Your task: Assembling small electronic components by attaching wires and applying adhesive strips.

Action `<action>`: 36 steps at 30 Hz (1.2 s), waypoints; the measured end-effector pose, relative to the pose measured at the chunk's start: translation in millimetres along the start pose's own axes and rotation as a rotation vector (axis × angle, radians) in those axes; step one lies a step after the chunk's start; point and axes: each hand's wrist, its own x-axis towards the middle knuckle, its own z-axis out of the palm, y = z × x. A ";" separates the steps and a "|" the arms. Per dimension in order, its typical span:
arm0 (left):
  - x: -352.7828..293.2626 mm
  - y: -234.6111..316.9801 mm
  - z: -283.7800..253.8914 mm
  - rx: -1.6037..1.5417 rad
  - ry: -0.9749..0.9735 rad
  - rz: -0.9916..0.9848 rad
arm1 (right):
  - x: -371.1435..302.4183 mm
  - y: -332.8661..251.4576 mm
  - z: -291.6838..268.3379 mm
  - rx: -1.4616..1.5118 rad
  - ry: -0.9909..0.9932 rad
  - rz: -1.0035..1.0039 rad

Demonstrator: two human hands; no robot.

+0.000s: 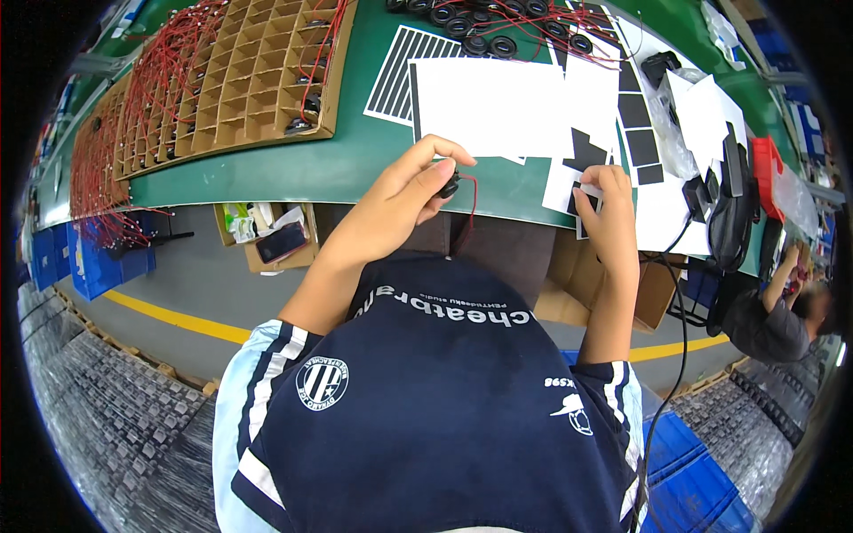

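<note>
My left hand (391,206) is closed around a small round black speaker (450,186) just above the table's near edge. A thin red wire (474,197) hangs from the speaker in a loop. Farther right, my right hand (610,211) has its thumb and forefinger together at a small black patch (583,201). That patch is over a white backing sheet (557,189) with other black pieces. The fingers partly hide the patch, so I cannot see whether it is fully off the sheet. White sheets (489,107) lie between and beyond my hands.
A cardboard divider box (253,82) with red-wired speakers stands on the green table (373,153) at left. More black speakers (475,44) lie at the far side. At right are a black pouch (730,213), a cable and a red bin (766,178). Another person (773,320) works far right.
</note>
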 end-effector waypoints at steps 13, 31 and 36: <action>-2.8 2.8 -5.3 -0.346 -0.267 -0.137 | 2.3 0.2 -0.4 -0.015 -0.036 -0.041; -4.7 -11.1 -9.7 -0.073 -0.356 -0.041 | 0.4 1.2 -1.6 -0.018 0.000 -0.078; -10.5 -3.8 -8.1 -0.165 -0.329 0.049 | 1.7 1.7 3.9 0.035 0.050 -0.064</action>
